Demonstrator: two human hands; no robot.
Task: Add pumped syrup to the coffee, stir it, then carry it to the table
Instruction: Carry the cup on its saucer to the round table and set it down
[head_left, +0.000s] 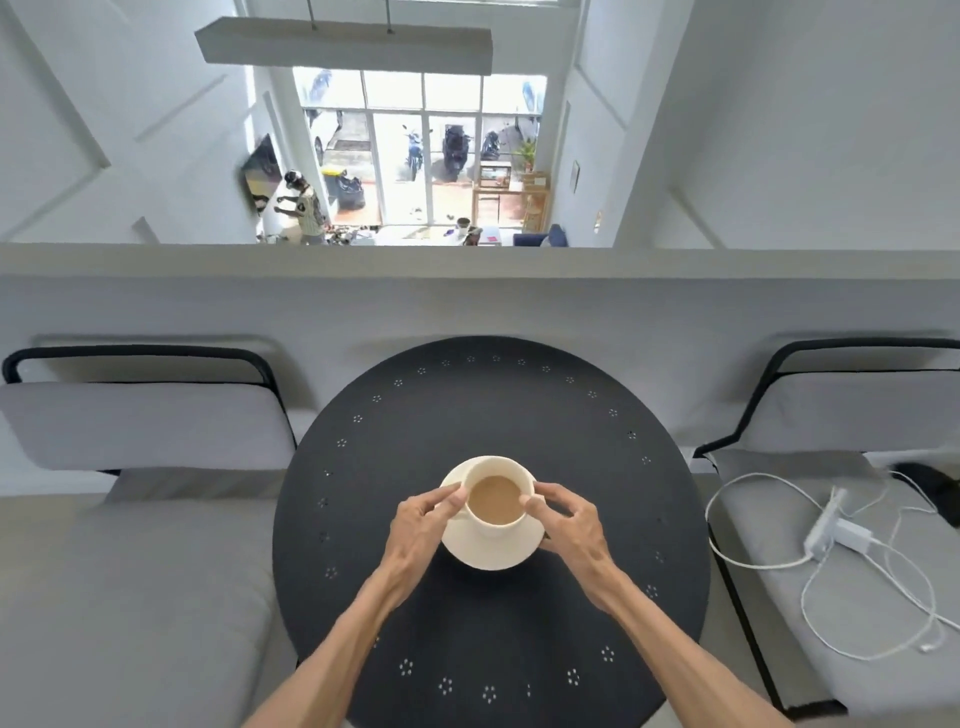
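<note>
A cream cup (497, 529) full of light brown milky coffee (494, 499) stands on a cream saucer (485, 553) in the middle of a round black table (488, 623). My left hand (422, 525) grips the saucer's left rim, thumb close to the cup's wall. On the other side my right hand (566, 522) holds the saucer's right rim, thumb against the cup. The saucer looks level and at or just above the tabletop; I cannot tell whether it touches. No spoon or syrup bottle is in view.
A grey cushioned chair (140, 431) with a black frame stands left of the table. Another grey chair (831, 545) to the right carries a white power strip (831, 525) and white cables. A low white wall (467, 265) runs behind the table, with a lower floor beyond it.
</note>
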